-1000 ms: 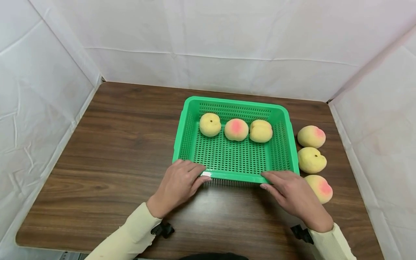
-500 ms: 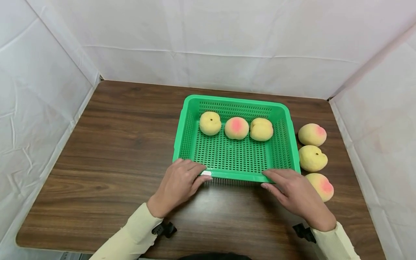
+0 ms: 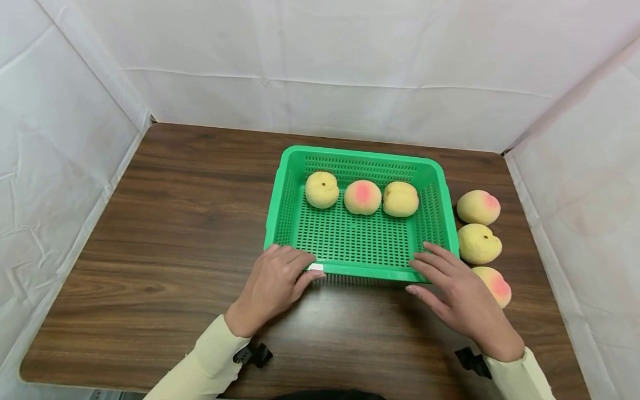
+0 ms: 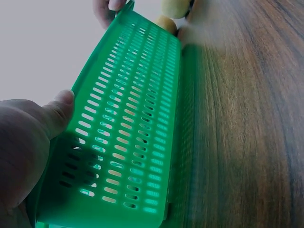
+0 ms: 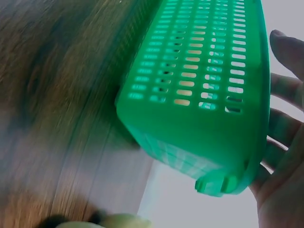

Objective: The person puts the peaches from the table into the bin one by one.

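**Slotted basket (image 3: 355, 244) held at its near rim by the left hand (image 3: 275, 280)**

The basket, moulded in green plastic, rectangular and perforated throughout, is set on a brown wood-grained surface (image 3: 175, 222). Its near rim is gripped at the left corner, the left thumb pressed outside and the fingers (image 3: 299, 257) curled over. By the right hand (image 3: 460, 294), spread fingers are laid over the near right corner, the thumb held clear and nothing grasped; whether the rim is touched cannot be told. Three rounded, creased yellow peaches (image 3: 362, 197), one blushed pink, are contained inside; three more peaches (image 3: 480, 243) are lined up beside the right wall.
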